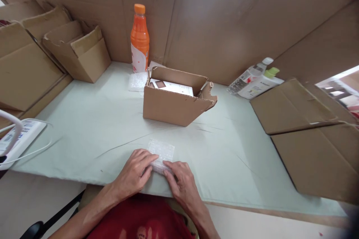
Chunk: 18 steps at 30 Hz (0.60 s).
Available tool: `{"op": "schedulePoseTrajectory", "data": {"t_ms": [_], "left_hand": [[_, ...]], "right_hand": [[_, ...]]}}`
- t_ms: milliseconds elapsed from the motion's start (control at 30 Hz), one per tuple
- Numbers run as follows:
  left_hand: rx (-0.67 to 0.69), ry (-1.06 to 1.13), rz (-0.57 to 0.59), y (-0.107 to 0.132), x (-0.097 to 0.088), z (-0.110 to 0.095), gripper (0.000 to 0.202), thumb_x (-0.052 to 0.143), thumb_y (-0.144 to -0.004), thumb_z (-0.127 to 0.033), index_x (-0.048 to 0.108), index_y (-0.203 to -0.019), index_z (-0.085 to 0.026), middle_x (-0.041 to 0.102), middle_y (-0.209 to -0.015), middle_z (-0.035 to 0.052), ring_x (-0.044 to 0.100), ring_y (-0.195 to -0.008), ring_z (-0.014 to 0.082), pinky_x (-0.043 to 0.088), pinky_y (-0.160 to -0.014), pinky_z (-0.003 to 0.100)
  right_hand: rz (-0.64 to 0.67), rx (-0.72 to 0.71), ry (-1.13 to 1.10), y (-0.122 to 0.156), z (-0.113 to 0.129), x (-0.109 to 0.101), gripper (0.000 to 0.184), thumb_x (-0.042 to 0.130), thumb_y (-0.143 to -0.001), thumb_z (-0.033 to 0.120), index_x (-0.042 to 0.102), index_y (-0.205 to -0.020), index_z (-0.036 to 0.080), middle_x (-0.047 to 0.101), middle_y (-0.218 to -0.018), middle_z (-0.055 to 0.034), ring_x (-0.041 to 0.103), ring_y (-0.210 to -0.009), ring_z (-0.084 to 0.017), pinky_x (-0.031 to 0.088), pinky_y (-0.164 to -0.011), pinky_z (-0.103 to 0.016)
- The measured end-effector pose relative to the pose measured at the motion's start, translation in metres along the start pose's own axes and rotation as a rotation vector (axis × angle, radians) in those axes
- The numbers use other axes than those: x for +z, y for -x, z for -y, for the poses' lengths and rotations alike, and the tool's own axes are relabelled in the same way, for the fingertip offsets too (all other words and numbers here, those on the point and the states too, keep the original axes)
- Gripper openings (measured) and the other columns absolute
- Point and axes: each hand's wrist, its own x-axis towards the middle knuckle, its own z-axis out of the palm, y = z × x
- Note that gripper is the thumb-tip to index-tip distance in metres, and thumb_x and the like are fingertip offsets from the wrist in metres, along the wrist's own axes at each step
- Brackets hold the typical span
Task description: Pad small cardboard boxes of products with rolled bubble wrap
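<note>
A small piece of clear bubble wrap (161, 150) lies near the table's front edge, between my two hands. My left hand (138, 168) grips its left side, with the fingers curled over it and the thumb at the near edge. My right hand (181, 180) pinches the near right corner between thumb and forefinger. Whether anything is inside the wrap cannot be made out. Beyond my hands stands an open cardboard box (168, 106), with a white printed box (176, 88) inside it.
An orange drink bottle (139, 41) stands at the back beside another bubble-wrap piece (137, 82). A clear bottle (248, 76) and a white bottle with a green cap (260, 86) lean at the back right. Cardboard boxes (94, 59) line both sides. A white power strip (24, 140) lies left.
</note>
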Motion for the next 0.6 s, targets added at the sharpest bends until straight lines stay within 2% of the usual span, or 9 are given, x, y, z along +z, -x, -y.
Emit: {"op": "schedulePoseTrajectory", "data": {"t_ms": [67, 133, 233, 300, 400, 467, 533, 600], "left_hand": [[-0.05, 0.003, -0.015, -0.005, 0.006, 0.004, 0.037, 0.048, -0.089, -0.009, 0.063, -0.121, -0.02, 0.071, -0.098, 0.0072, 0.061, -0.092, 0.0219, 0.05, -0.084, 0.039], [-0.11, -0.007, -0.058, -0.011, 0.011, 0.008, 0.032, 0.05, -0.09, -0.014, 0.065, -0.118, -0.02, 0.07, -0.099, 0.0075, 0.061, -0.093, 0.0227, 0.05, -0.086, 0.04], [-0.185, -0.028, -0.143, -0.014, 0.014, 0.011, 0.03, 0.051, -0.092, -0.021, 0.063, -0.12, -0.019, 0.067, -0.11, 0.0109, 0.06, -0.105, 0.0259, 0.048, -0.094, 0.045], [-0.29, 0.014, -0.206, -0.011, 0.012, 0.011, 0.036, 0.053, -0.093, -0.028, 0.058, -0.127, -0.018, 0.064, -0.116, 0.0132, 0.061, -0.106, 0.0264, 0.051, -0.09, 0.044], [-0.607, 0.32, -0.285, -0.001, 0.006, 0.004, 0.056, 0.059, -0.089, -0.039, 0.046, -0.139, -0.018, 0.06, -0.12, 0.0137, 0.063, -0.097, 0.0232, 0.055, -0.079, 0.037], [-0.76, 0.62, -0.263, 0.003, 0.002, -0.003, 0.073, 0.064, -0.083, -0.041, 0.035, -0.145, -0.016, 0.06, -0.122, 0.0141, 0.064, -0.098, 0.0227, 0.054, -0.082, 0.036], [-0.803, 0.835, -0.208, 0.003, -0.001, -0.01, 0.085, 0.067, -0.078, -0.039, 0.028, -0.149, -0.014, 0.064, -0.114, 0.0118, 0.064, -0.097, 0.0219, 0.051, -0.087, 0.035], [-0.804, 0.916, -0.185, 0.001, -0.001, -0.015, 0.088, 0.068, -0.076, -0.036, 0.025, -0.15, -0.013, 0.066, -0.101, 0.0063, 0.063, -0.09, 0.0195, 0.05, -0.085, 0.032]], "right_hand": [[-0.05, -0.01, 0.076, 0.002, 0.0, -0.001, 0.03, 0.055, -0.096, 0.022, 0.06, -0.125, 0.022, 0.07, -0.115, -0.0105, 0.064, -0.101, -0.026, 0.049, -0.083, -0.04], [-0.074, -0.03, 0.175, 0.001, 0.001, -0.001, 0.036, 0.059, -0.092, 0.023, 0.058, -0.129, 0.021, 0.063, -0.129, -0.0139, 0.058, -0.113, -0.03, 0.046, -0.089, -0.044], [-0.002, -0.06, 0.262, -0.006, -0.001, 0.003, 0.032, 0.059, -0.09, 0.016, 0.063, -0.121, 0.023, 0.066, -0.125, -0.0112, 0.058, -0.109, -0.03, 0.044, -0.086, -0.044], [-0.006, -0.057, 0.249, -0.015, -0.004, 0.007, 0.028, 0.054, -0.091, 0.012, 0.066, -0.114, 0.023, 0.07, -0.116, -0.009, 0.061, -0.1, -0.027, 0.045, -0.083, -0.042], [-0.083, -0.027, 0.1, -0.023, -0.005, 0.01, 0.023, 0.051, -0.096, 0.013, 0.067, -0.11, 0.021, 0.073, -0.103, -0.0076, 0.064, -0.092, -0.024, 0.046, -0.08, -0.039], [-0.077, -0.021, -0.029, -0.023, -0.003, 0.011, 0.022, 0.051, -0.097, 0.015, 0.067, -0.109, 0.022, 0.074, -0.099, -0.0065, 0.065, -0.091, -0.022, 0.048, -0.08, -0.037], [-0.016, -0.019, -0.134, -0.019, 0.001, 0.009, 0.021, 0.052, -0.096, 0.017, 0.068, -0.108, 0.024, 0.075, -0.098, -0.0054, 0.067, -0.091, -0.022, 0.049, -0.081, -0.037], [0.021, 0.011, -0.204, -0.012, 0.002, 0.004, 0.02, 0.054, -0.096, 0.021, 0.069, -0.109, 0.025, 0.074, -0.106, -0.0061, 0.067, -0.099, -0.023, 0.05, -0.087, -0.038]]}}
